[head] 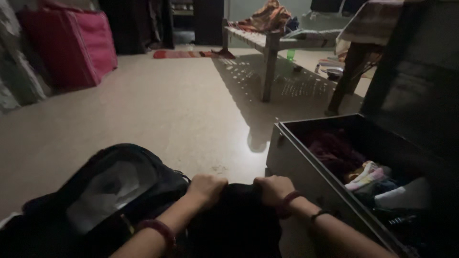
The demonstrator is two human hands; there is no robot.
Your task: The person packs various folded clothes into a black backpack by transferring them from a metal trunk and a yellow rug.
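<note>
We hold a black garment (239, 215) at six o'clock in our view, both hands side by side and closed on its top edge. Our left hand (206, 188) is a fist gripping the cloth at its left corner, a red bangle (160, 229) on that forearm. Our right hand (273, 188) is clamped on the right corner, with a red bangle and a thin dark band at the wrist. The two hands are near each other but not touching.

At eight o'clock from the hands lies an open black bag (110, 191), its pale lining showing, just beside the garment. At three o'clock stands an open metal trunk (296, 162) with folded clothes (368, 174) inside, its lid raised. At twelve o'clock, well apart across the bare floor (158, 105), stands a woven cot (267, 43). At ten o'clock, a pink bundle (71, 43) leans against the wall.
</note>
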